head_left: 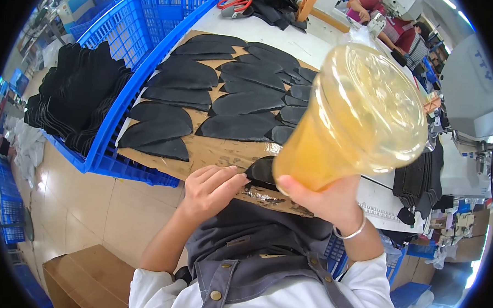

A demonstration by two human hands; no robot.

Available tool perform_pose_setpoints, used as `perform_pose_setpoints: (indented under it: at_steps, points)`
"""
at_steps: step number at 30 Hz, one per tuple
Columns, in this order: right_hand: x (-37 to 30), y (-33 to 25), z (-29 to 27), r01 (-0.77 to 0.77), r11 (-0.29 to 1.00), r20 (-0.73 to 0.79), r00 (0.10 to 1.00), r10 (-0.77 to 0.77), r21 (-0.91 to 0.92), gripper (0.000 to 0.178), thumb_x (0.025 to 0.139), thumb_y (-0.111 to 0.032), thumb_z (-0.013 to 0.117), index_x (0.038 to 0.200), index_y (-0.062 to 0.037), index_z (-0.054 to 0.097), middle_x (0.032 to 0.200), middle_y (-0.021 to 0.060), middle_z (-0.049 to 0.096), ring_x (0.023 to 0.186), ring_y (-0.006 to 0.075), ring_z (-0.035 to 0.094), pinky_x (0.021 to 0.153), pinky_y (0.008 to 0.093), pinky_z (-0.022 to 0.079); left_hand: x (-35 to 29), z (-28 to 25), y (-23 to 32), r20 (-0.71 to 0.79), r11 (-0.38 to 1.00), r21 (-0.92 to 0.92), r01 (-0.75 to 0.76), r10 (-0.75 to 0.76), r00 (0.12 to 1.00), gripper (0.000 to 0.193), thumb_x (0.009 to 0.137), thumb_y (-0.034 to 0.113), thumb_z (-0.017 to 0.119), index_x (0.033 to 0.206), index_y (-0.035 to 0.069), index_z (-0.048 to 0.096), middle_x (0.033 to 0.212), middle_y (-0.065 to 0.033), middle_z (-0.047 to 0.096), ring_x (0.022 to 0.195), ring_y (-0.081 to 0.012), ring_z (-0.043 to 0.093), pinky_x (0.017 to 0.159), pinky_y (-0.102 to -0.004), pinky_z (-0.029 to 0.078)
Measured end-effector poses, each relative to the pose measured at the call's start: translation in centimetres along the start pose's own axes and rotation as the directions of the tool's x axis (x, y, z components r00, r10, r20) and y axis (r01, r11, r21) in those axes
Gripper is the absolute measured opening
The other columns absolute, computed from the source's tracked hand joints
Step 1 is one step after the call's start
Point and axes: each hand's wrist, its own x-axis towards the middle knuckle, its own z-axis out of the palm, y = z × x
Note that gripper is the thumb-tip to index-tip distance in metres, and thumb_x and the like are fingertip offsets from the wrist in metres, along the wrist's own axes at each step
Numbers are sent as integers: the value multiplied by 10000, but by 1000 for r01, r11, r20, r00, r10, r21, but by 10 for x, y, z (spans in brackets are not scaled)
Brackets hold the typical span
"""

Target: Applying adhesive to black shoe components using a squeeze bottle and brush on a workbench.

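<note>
My right hand (pixel 332 204) is wrapped round the lower, narrower part of a clear plastic bottle (pixel 342 114) of yellow liquid. The bottle is tilted, its broad end up and toward me, hiding part of the board behind it. Curled at the near edge of the board, my left hand (pixel 212 191) has its fingertips pinched at the left end of a curved black piece (pixel 263 170). The bottle and my right hand cover the rest of that piece. Overlapping rows of similar black leaf-shaped pieces (pixel 242 123) lie on the brown tape-covered board (pixel 213 152) beyond my hands.
A blue plastic crate (pixel 101 142) stands left of the board, with stacked black pieces (pixel 76 91) at its outer side. Red-handled scissors (pixel 236 4) lie at the back. Another person (pixel 395 28) sits far right. A cardboard box (pixel 90 279) rests on the floor.
</note>
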Motion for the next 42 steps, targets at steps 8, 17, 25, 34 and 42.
perform_pose_setpoints:
  at_steps: [8,17,25,34,42]
  points:
    - [-78,41,-96,-188,960,-222,965,140,-208,626,701,-188,742,1210,32,449,1115,160,565,1019,243,576,877,358,472,11,-17,11,229,887,-193,419,-375,898,255,679,120,769,825,49,572,878,-82,655,647,-198,624,559,-300,501]
    - [-120,104,-78,270,272,-360,857,370,924,613,888,-520,469,1301,-75,388,1227,143,469,1177,300,454,907,470,444,92,16,50,476,986,-161,49,34,879,540,669,271,760,1104,32,545,1151,-117,556,1093,-301,511,941,-424,398]
    - [-127,120,-66,168,130,-211,838,503,977,652,867,-574,455,1259,-55,404,1207,117,483,1142,305,476,898,492,452,110,52,59,730,988,-127,-85,152,666,542,702,331,725,1121,34,554,1228,-111,512,1203,-283,438,1046,-478,284]
    - [-126,125,-69,144,68,-159,864,477,987,668,879,-575,433,1306,-64,390,1270,102,454,1182,272,452,935,480,423,110,50,65,651,990,-96,-105,142,745,419,669,306,749,969,45,619,1114,-70,587,1090,-246,535,1021,-485,319]
    - [-127,123,-68,150,64,-161,831,532,987,645,874,-515,489,1316,-60,374,1242,139,459,1141,315,466,938,501,417,102,59,67,537,952,-258,-167,285,794,296,670,184,728,902,79,577,853,-28,544,896,-209,559,1024,-483,318]
